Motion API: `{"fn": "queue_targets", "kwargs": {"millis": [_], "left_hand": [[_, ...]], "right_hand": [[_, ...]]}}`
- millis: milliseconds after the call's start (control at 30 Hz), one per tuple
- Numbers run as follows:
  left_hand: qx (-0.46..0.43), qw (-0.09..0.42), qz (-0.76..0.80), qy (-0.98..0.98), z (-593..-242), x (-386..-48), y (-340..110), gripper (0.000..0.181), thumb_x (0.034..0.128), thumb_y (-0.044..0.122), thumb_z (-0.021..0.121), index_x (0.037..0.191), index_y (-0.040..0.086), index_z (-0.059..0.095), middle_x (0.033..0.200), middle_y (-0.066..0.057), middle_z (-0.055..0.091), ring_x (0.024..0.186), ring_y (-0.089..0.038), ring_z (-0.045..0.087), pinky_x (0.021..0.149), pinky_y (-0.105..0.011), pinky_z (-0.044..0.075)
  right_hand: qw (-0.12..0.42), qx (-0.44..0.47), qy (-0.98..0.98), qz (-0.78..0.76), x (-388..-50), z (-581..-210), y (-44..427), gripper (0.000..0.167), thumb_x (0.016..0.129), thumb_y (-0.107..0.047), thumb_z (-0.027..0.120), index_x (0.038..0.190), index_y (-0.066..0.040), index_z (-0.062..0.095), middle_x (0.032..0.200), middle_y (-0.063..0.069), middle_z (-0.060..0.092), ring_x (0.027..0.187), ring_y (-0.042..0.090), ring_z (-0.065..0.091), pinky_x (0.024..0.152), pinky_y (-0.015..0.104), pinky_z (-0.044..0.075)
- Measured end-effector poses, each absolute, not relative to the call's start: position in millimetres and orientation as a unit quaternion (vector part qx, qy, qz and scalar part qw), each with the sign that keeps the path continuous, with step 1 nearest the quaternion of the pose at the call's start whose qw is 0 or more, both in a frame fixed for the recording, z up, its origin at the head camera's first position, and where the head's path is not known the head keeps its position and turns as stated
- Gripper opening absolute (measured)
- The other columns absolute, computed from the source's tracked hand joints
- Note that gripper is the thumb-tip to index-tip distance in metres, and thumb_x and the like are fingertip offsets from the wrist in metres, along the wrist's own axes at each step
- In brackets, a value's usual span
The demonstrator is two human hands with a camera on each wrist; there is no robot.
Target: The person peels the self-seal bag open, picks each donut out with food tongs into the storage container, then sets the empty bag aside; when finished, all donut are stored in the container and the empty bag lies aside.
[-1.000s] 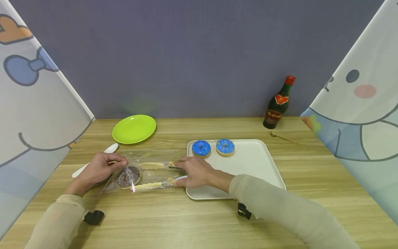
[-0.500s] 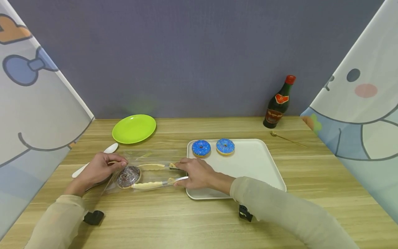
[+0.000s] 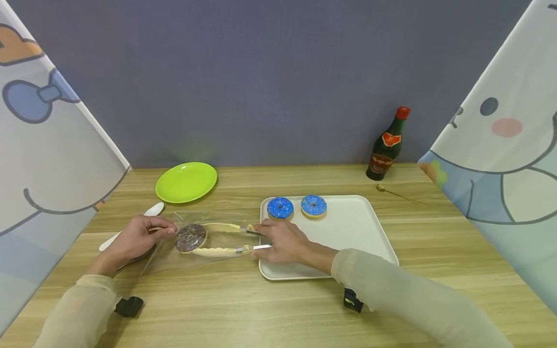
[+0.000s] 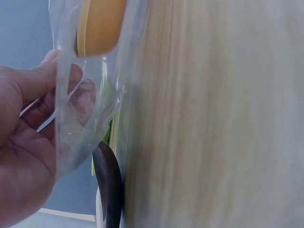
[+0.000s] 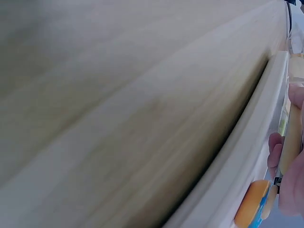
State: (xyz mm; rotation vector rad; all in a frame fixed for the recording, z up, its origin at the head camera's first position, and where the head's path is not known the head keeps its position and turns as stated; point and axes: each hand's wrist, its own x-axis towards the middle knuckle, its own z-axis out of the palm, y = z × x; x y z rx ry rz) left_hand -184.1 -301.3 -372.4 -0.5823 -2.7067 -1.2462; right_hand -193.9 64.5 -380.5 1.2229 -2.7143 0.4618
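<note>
With thumb and finger my left hand (image 3: 138, 238) pinches the end of a clear plastic bag (image 3: 165, 261), which also shows in the left wrist view. Inside the bag is a chocolate donut (image 3: 191, 238) with sprinkles, its tan side (image 4: 102, 28) seen by the left wrist camera. My right hand (image 3: 282, 241) grips cream-tipped metal tongs (image 3: 217, 252) that reach into the bag from the right. Their tips lie on either side of the donut. A tongs handle (image 5: 290, 137) is partly visible in the right wrist view.
A white tray (image 3: 348, 232) with two blue donuts (image 3: 314, 206) lies under my right hand. Behind stand a green plate (image 3: 186, 182) and a dark bottle (image 3: 385, 147). Left lie a white spoon (image 3: 154, 209) and a dark curved object (image 4: 109, 180); right, a thin gold spoon (image 3: 400, 195).
My right hand and the tongs have moved slightly right. The chocolate donut has shifted right and a little up with them, within the bag. My left hand has stayed nearly still.
</note>
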Motion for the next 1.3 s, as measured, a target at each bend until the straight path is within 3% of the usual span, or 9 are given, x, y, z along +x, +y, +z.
{"fn": "queue_targets", "kwargs": {"millis": [333, 600, 1100, 1300], "left_hand": [[-0.173, 0.050, -0.403, -0.897, -373.0, -182.5, -304.4, 0.009, 0.0874, 0.001, 0.067, 0.090, -0.006, 0.071, 0.087, -0.004, 0.069, 0.086, 0.005, 0.055, 0.071, -0.012, 0.047], [-0.169, 0.050, -0.400, -0.899, -371.5, -180.9, -306.7, 0.009, 0.0875, 0.003, 0.067, 0.090, -0.004, 0.072, 0.086, -0.004, 0.069, 0.085, 0.005, 0.055, 0.069, -0.013, 0.048], [-0.167, 0.050, -0.390, -0.904, -371.6, -181.0, -309.5, 0.009, 0.0878, 0.004, 0.067, 0.091, -0.002, 0.072, 0.087, -0.004, 0.069, 0.087, 0.007, 0.054, 0.066, -0.015, 0.048], [-0.166, 0.053, -0.389, -0.905, -372.7, -181.5, -311.6, 0.008, 0.0872, 0.003, 0.068, 0.091, -0.002, 0.072, 0.086, -0.002, 0.069, 0.087, 0.008, 0.053, 0.066, -0.013, 0.047]], "right_hand": [[0.092, 0.393, -0.897, 0.180, -179.4, -379.1, 95.6, 0.057, 0.078, -0.045, 0.073, 0.118, -0.006, 0.065, 0.108, 0.000, 0.064, 0.090, 0.016, 0.062, 0.070, 0.032, 0.052], [0.110, 0.394, -0.886, 0.218, -167.6, -386.6, 121.0, 0.053, 0.077, -0.039, 0.075, 0.116, -0.004, 0.066, 0.099, -0.002, 0.063, 0.079, 0.009, 0.058, 0.065, 0.025, 0.049], [0.111, 0.353, -0.895, 0.250, -146.4, -384.0, 166.8, 0.059, 0.077, -0.042, 0.077, 0.118, -0.001, 0.065, 0.098, -0.003, 0.062, 0.060, 0.004, 0.045, 0.053, 0.018, 0.038], [0.137, 0.361, -0.888, 0.250, -139.8, -387.6, 182.6, 0.057, 0.076, -0.041, 0.078, 0.115, -0.001, 0.066, 0.097, -0.004, 0.062, 0.058, 0.000, 0.041, 0.051, 0.015, 0.036]]}}
